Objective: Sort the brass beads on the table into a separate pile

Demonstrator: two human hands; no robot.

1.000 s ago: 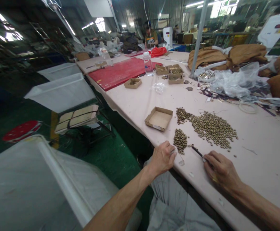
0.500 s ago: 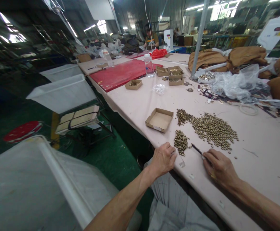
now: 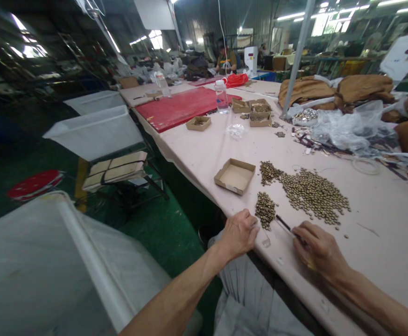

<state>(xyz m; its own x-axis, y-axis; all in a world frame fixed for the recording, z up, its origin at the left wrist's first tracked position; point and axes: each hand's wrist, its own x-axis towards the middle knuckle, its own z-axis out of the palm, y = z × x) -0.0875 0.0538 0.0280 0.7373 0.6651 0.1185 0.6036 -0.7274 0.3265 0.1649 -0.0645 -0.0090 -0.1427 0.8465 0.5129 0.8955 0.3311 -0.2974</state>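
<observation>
My left hand (image 3: 241, 233) rests at the table's near edge, fingers curled together; what they hold, if anything, is hidden. Just beyond its fingertips lies a small pile of bronze-coloured metal studs (image 3: 265, 208). A thin dark stick (image 3: 284, 223) is held in my right hand (image 3: 318, 247), its tip by the right side of that small pile. Farther back spreads a larger heap of the same studs (image 3: 314, 193), joined to a smaller cluster (image 3: 269, 172) at its left. A shallow cardboard box (image 3: 235, 175) sits open to the left of the piles.
Farther along the pink-covered table (image 3: 197, 158) are a red board (image 3: 179, 109), a clear bottle (image 3: 221, 98) and several small cardboard boxes (image 3: 260, 120). Plastic bags (image 3: 351, 126) and brown goods (image 3: 363, 88) lie at right. A pale bin (image 3: 50, 270) stands at left; another person (image 3: 226, 60) sits far back.
The stick's tip has moved left and slightly down, closer to the small pile, with my right hand. My left hand stays in place. The whole view has shifted slightly.
</observation>
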